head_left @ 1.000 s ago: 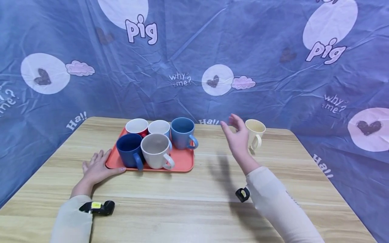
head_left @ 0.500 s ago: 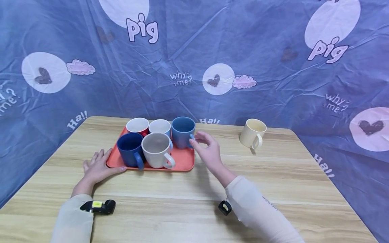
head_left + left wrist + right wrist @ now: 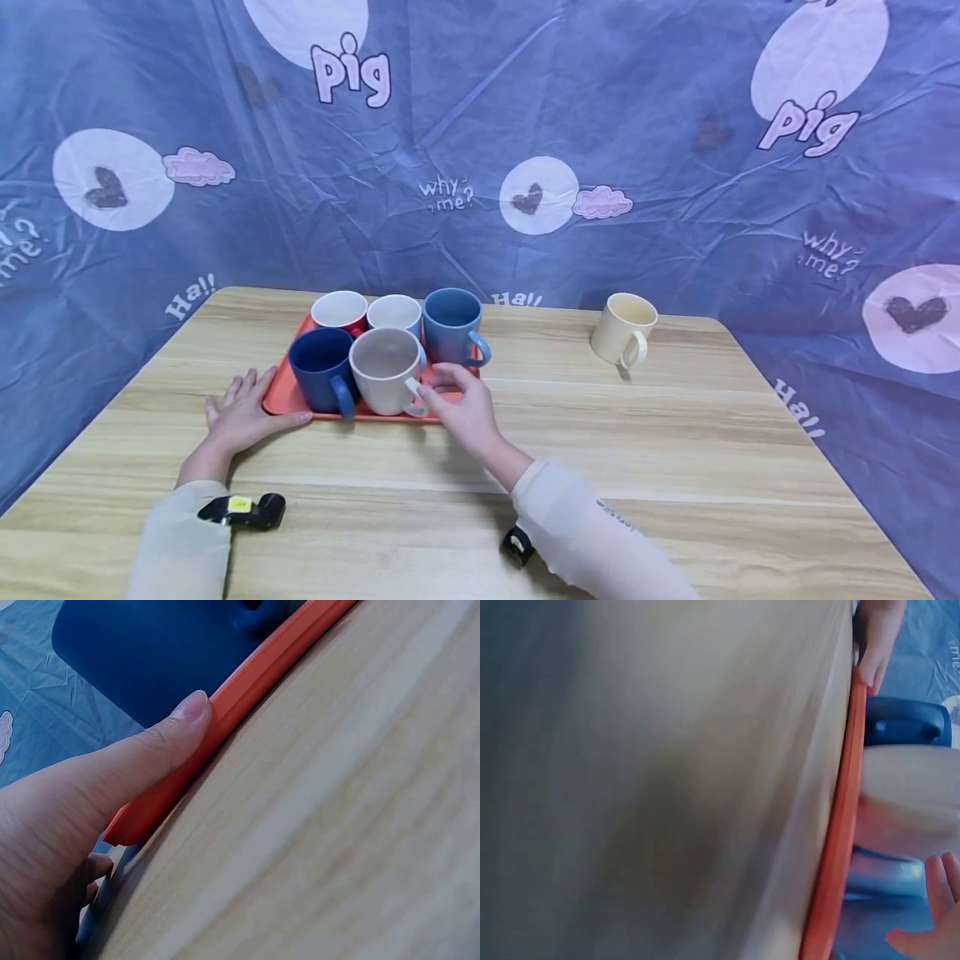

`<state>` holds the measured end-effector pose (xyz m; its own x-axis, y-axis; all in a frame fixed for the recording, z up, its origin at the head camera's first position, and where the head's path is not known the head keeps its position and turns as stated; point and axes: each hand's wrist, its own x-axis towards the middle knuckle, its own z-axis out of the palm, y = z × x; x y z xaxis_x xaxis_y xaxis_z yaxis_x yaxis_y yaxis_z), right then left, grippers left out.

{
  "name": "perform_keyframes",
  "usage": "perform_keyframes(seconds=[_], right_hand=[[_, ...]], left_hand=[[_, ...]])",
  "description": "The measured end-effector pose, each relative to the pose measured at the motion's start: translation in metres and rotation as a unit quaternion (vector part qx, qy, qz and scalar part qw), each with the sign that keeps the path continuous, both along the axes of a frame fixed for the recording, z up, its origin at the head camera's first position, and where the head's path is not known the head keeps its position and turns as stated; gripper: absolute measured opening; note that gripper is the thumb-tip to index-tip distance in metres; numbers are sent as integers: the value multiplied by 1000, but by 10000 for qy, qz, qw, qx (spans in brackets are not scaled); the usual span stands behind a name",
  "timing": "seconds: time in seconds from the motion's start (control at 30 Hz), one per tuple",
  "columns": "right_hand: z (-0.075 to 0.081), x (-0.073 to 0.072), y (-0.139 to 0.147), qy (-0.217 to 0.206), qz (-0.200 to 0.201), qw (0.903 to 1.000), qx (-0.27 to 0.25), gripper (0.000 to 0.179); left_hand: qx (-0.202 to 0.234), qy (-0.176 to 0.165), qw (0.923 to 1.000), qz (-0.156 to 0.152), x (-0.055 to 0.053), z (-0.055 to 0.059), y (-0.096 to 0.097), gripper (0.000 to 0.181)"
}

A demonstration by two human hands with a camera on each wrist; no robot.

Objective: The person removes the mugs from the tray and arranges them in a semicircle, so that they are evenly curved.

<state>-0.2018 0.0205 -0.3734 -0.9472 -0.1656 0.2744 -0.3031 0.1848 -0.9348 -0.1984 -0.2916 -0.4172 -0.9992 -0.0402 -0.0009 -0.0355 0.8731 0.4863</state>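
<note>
My left hand (image 3: 240, 417) lies at the near left corner of a coral-orange tray (image 3: 453, 408), thumb along its front rim and fingers spread on the table. In the left wrist view the thumb (image 3: 161, 742) rests against the rim, below a dark blue mug (image 3: 150, 652). My right hand (image 3: 467, 412) is at the handle of the white mug (image 3: 382, 379) with the grey inside, thumb tip overlapping that handle. The right wrist view shows its thumb and fingers (image 3: 939, 889) apart, beside the mugs. On the tray's right stands a teal-blue mug (image 3: 450, 329).
Behind, on the tray, are a red mug (image 3: 339, 310) with a white inside and a light blue mug (image 3: 393, 312), also white inside. A cream mug (image 3: 618, 332) stands alone at the table's back right. A patterned blue cloth (image 3: 480, 125) hangs behind the table (image 3: 637, 467).
My right hand has moved left from beside the cream mug, past the teal-blue mug's handle, to the white mug's handle. The left hand, tray and mugs keep their places.
</note>
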Motion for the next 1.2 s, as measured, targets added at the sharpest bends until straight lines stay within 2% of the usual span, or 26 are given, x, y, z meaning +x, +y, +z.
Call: perform_keyframes(seconds=[0.23, 0.47, 0.53, 0.67, 0.77, 1.0, 1.2], right_hand=[[-3, 5, -13, -168, -65, 9998, -49, 27], [-10, 7, -25, 30, -266, 9989, -390, 21], [-3, 13, -27, 45, -394, 9981, -473, 19], [-4, 14, -30, 113, -618, 9964, -573, 16], [-14, 10, -32, 53, -699, 9947, -745, 16], [-15, 13, -39, -163, -885, 9848, -1486, 16], [-16, 14, -44, -314, -1144, 9758, -1839, 18]], left_hand=[[18, 67, 10000, -32, 1, 0, 0, 108], [16, 108, 9999, -52, 1, 0, -1, 107], [21, 104, 9999, -48, 1, 0, -1, 107], [19, 69, 10000, -42, 1, 1, -1, 108], [17, 51, 10000, -41, 1, 2, 0, 108], [45, 61, 10000, -43, 1, 2, 0, 108], [56, 31, 10000, -26, 1, 1, 0, 108]])
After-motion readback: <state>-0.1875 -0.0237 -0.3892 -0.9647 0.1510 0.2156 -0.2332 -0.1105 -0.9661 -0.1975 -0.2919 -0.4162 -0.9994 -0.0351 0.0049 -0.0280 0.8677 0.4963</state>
